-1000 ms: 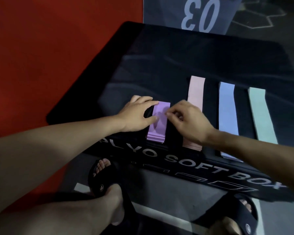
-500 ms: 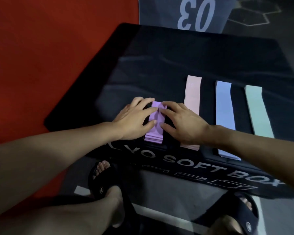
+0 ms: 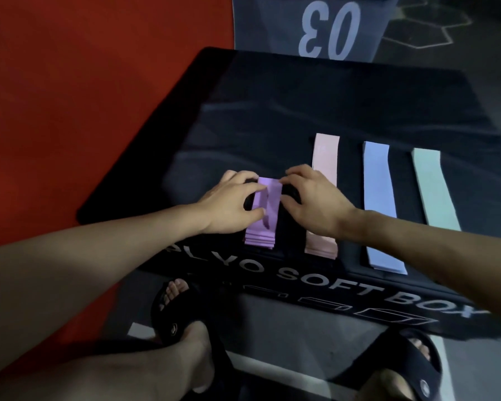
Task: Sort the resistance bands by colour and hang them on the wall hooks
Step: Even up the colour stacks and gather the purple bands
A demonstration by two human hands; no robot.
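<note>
A stack of purple bands (image 3: pixel 263 224) lies near the front edge of a black soft box (image 3: pixel 301 111). My left hand (image 3: pixel 229 206) grips its left side, thumb and fingers pinching the top band. My right hand (image 3: pixel 313 204) touches the stack's right edge with its fingertips. To the right lie three flat stacks side by side: pink bands (image 3: pixel 326 157), partly under my right hand, blue bands (image 3: pixel 379 209) and mint green bands (image 3: pixel 431 189). No wall hooks are in view.
The box's front face reads "PLYO SOFT BOX" (image 3: pixel 330 287). Red flooring (image 3: pixel 84 111) lies to the left, a grey floor panel marked "03" (image 3: pixel 327 27) behind. My feet in black slides (image 3: pixel 182 319) stand on grey floor in front of the box.
My hands have closed in on the purple stack from both sides. The top purple band now buckles slightly between the fingers. The other stacks have not moved.
</note>
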